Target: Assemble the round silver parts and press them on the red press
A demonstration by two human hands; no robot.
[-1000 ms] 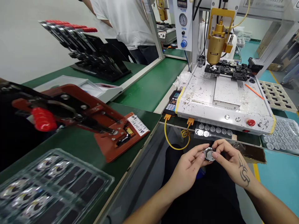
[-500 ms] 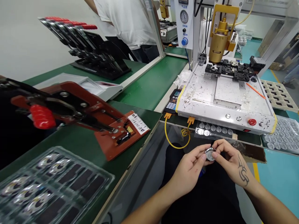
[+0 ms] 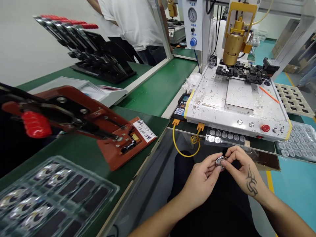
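Note:
A small round silver metal part [image 3: 219, 161] is held above my lap, between both hands. My left hand [image 3: 201, 177] pinches its left side with thumb and fingers. My right hand [image 3: 240, 169] grips its right edge, the thumb lying over its face. Fingers cover much of the part, so its details are hidden. Just beyond my hands, a clear sheet of round stickers [image 3: 224, 136] lies under the front edge of a white dispensing machine [image 3: 212, 113].
On the left bench stand a red-brown clamp fixture [image 3: 123, 140] and a clear tray [image 3: 96, 184] with several shiny parts. Black toggle clamps [image 3: 98, 56] with red handles stand behind. A yellow cable [image 3: 175, 141] hangs from the machine. A person [image 3: 138, 26] in white stands across the bench.
The round part has tilted, its face now seen more edge-on. Both hands keep hold of it with small finger shifts. The view has moved slightly.

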